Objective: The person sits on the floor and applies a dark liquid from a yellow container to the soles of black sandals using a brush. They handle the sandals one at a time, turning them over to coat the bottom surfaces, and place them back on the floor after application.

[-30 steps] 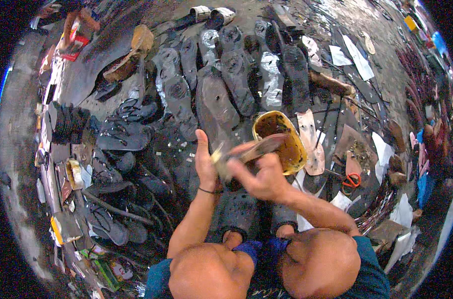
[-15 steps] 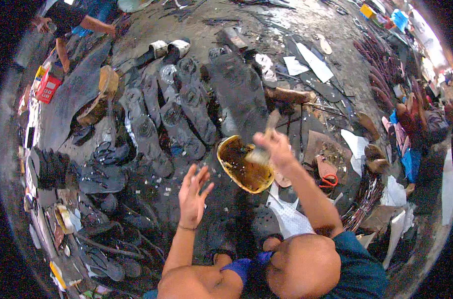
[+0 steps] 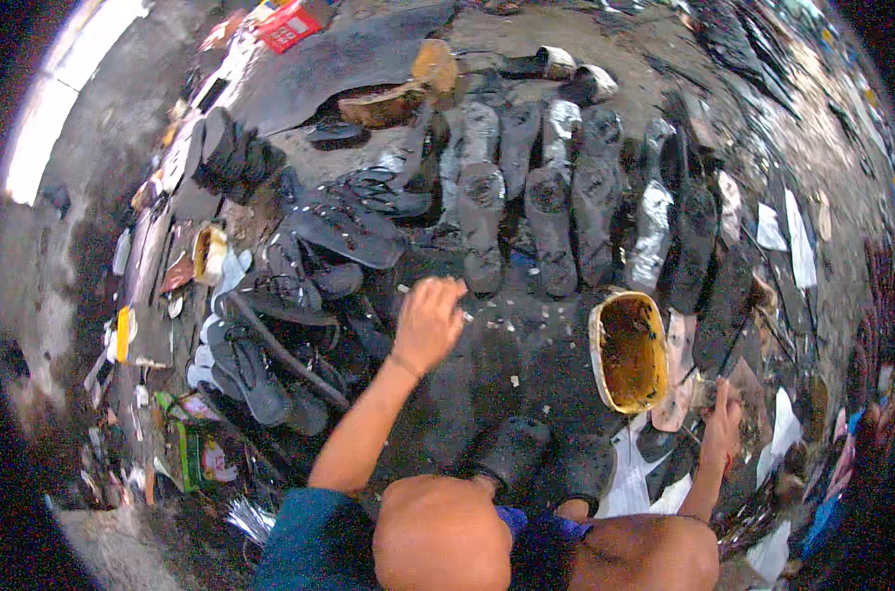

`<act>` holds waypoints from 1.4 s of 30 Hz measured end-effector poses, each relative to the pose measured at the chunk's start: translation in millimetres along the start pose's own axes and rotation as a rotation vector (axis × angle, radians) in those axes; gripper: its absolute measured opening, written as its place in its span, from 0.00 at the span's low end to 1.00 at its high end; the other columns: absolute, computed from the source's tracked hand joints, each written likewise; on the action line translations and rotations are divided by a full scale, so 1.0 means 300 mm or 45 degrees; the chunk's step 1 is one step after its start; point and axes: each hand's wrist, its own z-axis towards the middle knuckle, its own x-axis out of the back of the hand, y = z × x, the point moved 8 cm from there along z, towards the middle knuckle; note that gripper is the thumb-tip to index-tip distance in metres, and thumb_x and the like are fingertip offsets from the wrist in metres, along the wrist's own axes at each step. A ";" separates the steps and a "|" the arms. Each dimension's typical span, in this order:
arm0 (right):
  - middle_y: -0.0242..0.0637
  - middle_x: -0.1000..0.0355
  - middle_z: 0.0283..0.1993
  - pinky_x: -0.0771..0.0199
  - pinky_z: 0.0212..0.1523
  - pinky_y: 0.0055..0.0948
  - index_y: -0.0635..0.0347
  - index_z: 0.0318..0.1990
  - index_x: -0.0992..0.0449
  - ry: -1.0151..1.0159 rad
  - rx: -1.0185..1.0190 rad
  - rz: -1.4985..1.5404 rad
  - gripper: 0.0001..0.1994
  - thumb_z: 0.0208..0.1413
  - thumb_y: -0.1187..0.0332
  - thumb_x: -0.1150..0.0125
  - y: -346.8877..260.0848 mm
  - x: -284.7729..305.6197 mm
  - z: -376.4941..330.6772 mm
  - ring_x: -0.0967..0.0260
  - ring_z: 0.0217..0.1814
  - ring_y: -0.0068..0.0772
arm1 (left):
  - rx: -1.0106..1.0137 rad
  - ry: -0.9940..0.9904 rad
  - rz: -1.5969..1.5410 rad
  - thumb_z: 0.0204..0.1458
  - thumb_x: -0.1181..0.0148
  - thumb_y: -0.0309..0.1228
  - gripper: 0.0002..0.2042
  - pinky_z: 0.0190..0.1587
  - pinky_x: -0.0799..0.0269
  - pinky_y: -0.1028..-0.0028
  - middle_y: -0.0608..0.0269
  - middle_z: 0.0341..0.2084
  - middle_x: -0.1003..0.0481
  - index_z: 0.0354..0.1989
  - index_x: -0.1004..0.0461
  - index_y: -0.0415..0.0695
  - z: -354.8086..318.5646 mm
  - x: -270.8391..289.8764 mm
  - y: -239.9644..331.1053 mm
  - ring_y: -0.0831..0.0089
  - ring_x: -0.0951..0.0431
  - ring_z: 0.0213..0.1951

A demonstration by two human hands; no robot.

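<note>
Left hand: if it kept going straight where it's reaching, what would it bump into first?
Probably the dark shoe sole lying just beyond the left hand, the nearest in the row of soles on the ground. Depth is hard to judge from above.

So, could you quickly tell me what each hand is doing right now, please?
Left hand: loosely curled above the ground, nothing visibly held.
Right hand: down beside the yellow tub; grip cannot be told.

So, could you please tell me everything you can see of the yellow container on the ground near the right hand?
The yellow container is an open, roughly rectangular tub, apparently plastic, its inside coated with brown, rusty-looking residue. It rests on the dark ground with its opening facing the camera, just below a row of dark shoe soles. The right hand is lower right of it, not touching; a pale sole-shaped piece lies against its right edge.
</note>
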 end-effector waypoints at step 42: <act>0.35 0.20 0.41 0.25 0.44 0.23 0.65 0.48 0.23 -0.747 0.776 0.355 0.15 0.56 0.70 0.30 -0.736 -0.425 -0.410 0.24 0.41 0.22 | -0.138 -0.350 -0.603 0.62 0.51 0.54 0.28 0.69 0.48 0.59 0.57 0.69 0.39 0.67 0.32 0.54 -0.088 -0.341 0.397 0.57 0.42 0.70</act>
